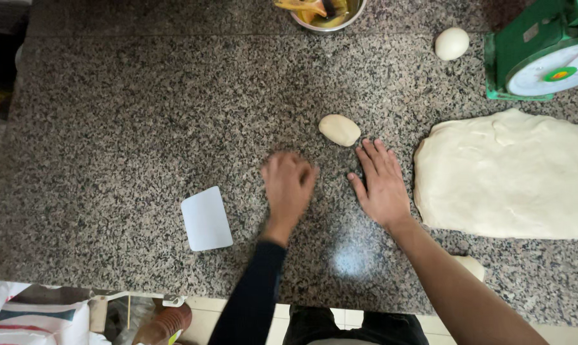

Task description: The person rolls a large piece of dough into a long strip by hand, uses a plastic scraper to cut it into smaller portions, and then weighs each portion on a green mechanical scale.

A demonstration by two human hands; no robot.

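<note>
Head view: both grips released near dough piece (339, 130), dough slab (506, 174), scraper (206, 218).

We see through one head camera, looking almost straight down from above onto the counter (142, 115). It sits close, our arms entering from the bottom edge, the floor (238, 316) showing below the counter's near edge.

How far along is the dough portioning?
Done: one round ball sits by the green scale, and an oval piece lies mid-counter. In hand: the left hand is blurred and cupped on the counter; the right hand lies flat. Left: the big dough slab is mostly whole.
</note>
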